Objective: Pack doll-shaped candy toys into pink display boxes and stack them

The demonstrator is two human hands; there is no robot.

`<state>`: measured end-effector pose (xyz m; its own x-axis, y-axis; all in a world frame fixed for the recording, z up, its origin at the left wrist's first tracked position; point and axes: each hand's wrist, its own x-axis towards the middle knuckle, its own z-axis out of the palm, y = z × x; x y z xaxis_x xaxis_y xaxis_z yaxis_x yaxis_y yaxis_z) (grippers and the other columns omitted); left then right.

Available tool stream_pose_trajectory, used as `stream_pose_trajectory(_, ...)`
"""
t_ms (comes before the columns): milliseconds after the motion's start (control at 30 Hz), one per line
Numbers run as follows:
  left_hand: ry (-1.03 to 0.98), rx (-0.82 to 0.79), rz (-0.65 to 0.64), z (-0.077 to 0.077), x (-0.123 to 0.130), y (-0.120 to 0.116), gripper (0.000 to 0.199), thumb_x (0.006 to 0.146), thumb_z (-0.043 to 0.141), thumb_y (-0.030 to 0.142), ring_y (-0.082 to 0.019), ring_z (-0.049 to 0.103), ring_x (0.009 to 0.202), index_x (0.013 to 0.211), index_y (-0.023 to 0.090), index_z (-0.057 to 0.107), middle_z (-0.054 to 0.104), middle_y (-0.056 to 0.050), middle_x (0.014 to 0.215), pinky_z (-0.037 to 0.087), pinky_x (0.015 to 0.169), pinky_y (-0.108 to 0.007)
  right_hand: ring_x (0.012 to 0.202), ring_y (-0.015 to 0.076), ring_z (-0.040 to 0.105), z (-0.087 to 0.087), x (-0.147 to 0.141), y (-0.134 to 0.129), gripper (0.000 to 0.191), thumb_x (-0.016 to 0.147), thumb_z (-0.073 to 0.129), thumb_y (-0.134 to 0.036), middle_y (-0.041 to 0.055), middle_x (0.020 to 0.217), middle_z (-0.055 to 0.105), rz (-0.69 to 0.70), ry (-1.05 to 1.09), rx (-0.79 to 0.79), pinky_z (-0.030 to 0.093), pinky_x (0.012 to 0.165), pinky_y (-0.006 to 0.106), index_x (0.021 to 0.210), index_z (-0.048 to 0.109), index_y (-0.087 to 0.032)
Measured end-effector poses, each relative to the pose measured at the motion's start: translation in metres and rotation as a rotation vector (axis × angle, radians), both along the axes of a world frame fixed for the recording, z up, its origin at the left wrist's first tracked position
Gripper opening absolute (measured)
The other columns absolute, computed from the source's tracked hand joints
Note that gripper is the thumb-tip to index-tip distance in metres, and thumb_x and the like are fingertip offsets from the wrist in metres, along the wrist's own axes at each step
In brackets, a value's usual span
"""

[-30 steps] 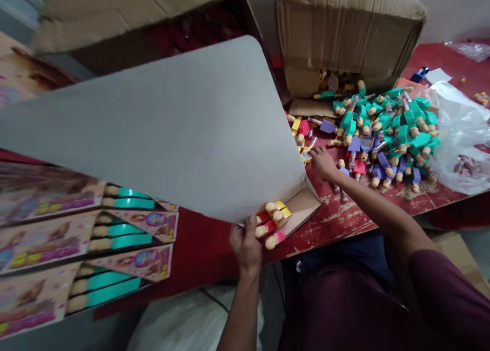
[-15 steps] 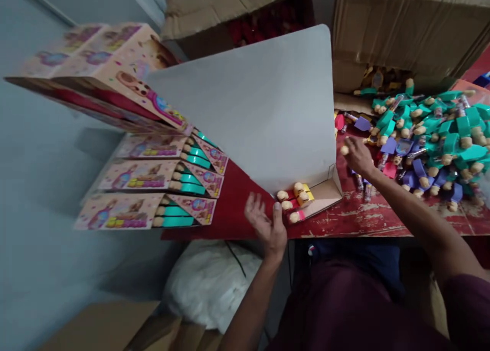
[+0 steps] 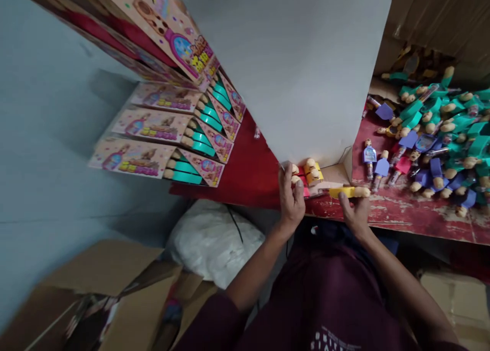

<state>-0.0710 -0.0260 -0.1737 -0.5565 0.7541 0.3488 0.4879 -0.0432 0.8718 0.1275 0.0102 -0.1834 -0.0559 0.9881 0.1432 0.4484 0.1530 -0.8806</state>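
A cardboard display box (image 3: 339, 174) with a tall white raised lid (image 3: 298, 70) stands at the table's front edge. My left hand (image 3: 291, 203) grips its left end, fingers outside and thumb over the red toys inside. Yellow toys (image 3: 314, 173) with round beige tops lie beside the red ones. My right hand (image 3: 357, 215) pinches a yellow plastic toy (image 3: 342, 192), which has a beige knob and a clear tube end, just in front of the box's right side. A pile of teal toys (image 3: 440, 116) and purple toys (image 3: 436, 169) spreads to the right.
Filled printed boxes (image 3: 138, 157) holding teal toys are stacked on the left, with more printed boxes (image 3: 184, 39) above. A large carton (image 3: 432, 24) stands behind the pile. Below the red table (image 3: 248, 172) are a white sack (image 3: 214, 238) and an open carton (image 3: 103, 269).
My right hand has come from the pile to the box with a yellow toy. My left hand, open before, has closed on the box's left end. The view has shifted.
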Motion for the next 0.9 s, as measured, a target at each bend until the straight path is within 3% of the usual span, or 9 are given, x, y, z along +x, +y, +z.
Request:
stream_pose_trajectory(167,-0.011,0.05,0.013,-0.002,0.003,0.003,0.053,0.106,0.043,0.047,-0.025,0.033,0.156,0.154,0.025,0.047,0.042,-0.013,0.164,0.028,0.129,-0.046,0.065,0.0188,0.068,-0.001,-0.021,0.005,0.058,0.091,0.061,-0.064,0.0135,0.101,0.073,0.07,-0.159,0.069,0.06,0.061,0.035,0.119,0.06,-0.014)
stream_pose_trajectory(400,-0.023,0.043,0.0,0.002,0.003,0.003,0.053,0.107,0.041,0.046,-0.026,0.028,0.158,0.156,0.027,0.044,0.041,-0.011,0.165,0.027,0.13,-0.048,0.06,0.0224,0.068,0.009,-0.03,0.0,0.06,0.09,0.061,-0.065,0.0093,0.081,0.072,0.03,-0.341,0.165,0.056,0.057,0.036,0.117,0.062,-0.012)
stream_pose_trajectory(633,0.062,0.05,-0.004,-0.002,0.001,0.002,0.053,0.108,0.039,0.043,-0.026,0.031,0.157,0.158,0.026,0.039,0.041,-0.014,0.164,0.032,0.127,-0.047,0.086,0.0272,0.073,0.01,-0.051,-0.004,0.053,0.098,0.057,-0.058,0.0164,0.102,0.071,0.179,-0.504,0.437,0.061,0.069,0.038,0.126,0.055,-0.012)
stream_pose_trajectory(900,0.065,0.08,-0.011,-0.006,0.001,0.002,0.052,0.109,0.039,0.039,-0.026,0.032,0.156,0.159,0.029,0.038,0.038,-0.013,0.165,0.034,0.126,-0.047,0.088,0.0285,0.072,0.015,-0.054,0.0,0.047,0.106,0.05,-0.044,0.0176,0.104,0.068,0.351,-0.609,0.425,0.061,0.07,0.038,0.136,0.047,-0.009)
